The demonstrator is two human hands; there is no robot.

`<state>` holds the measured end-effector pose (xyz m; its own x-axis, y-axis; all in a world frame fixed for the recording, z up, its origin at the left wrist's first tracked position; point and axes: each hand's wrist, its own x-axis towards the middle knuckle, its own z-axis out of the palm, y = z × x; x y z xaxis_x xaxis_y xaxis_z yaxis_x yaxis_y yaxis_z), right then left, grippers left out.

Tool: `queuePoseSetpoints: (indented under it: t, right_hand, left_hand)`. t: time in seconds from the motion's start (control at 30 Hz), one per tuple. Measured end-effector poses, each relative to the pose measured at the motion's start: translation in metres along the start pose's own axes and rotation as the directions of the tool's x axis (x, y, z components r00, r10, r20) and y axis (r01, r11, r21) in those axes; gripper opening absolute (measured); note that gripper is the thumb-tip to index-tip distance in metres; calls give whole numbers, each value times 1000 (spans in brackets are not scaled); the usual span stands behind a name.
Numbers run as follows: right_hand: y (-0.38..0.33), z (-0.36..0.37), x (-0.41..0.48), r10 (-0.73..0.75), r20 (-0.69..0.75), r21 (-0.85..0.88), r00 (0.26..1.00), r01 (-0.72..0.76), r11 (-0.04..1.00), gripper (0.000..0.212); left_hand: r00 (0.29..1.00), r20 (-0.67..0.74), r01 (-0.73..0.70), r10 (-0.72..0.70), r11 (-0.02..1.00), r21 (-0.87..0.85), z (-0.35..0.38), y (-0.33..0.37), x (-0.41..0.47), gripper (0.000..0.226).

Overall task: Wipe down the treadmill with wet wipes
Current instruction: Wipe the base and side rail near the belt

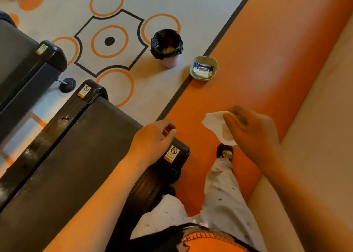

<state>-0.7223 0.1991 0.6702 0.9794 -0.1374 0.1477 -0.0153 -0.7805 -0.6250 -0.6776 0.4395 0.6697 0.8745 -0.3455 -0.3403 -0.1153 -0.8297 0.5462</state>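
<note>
The black treadmill (80, 156) runs from lower left to its rear end at centre, with dusty white marks along its left side rail. My right hand (252, 131) pinches a white wet wipe (217, 126) that hangs open above the orange floor strip, right of the treadmill's rear corner. My left hand (152, 139) hovers over that rear corner near a warning sticker, fingers loosely curled, holding nothing. A pack of wet wipes (202, 70) lies in a small grey tray (214, 62) on the floor ahead.
A small bin lined with a black bag (167, 47) stands on the patterned carpet left of the tray. A second treadmill (24, 61) lies at the left. My leg and shoe (225, 153) stand on the orange strip; a beige wall (315, 118) is at the right.
</note>
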Motion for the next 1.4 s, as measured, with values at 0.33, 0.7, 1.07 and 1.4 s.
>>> queuePoseSetpoints:
  t: [0.33,0.7,1.07,1.4]
  right_hand:
    - [56,-92,108,-183,312,34,932,181,983,23]
    - [30,-68,238,-243,446,173,862,183,968,25]
    - [-111,51,361,-479,530,285,699,385,878,40]
    - [-273,187,471,-635,648,356,420,570,740,31]
  left_hand:
    - [956,-153,212,-248,952,-219,-6,94,47,12]
    - [846,-321,281,-426,868,-410,-36,98,100,16]
    - [727,-387,322,-567,779,-537,-136,-22,169,17]
    - [493,-454,363,-742,650,-668,-269,-146,185,16]
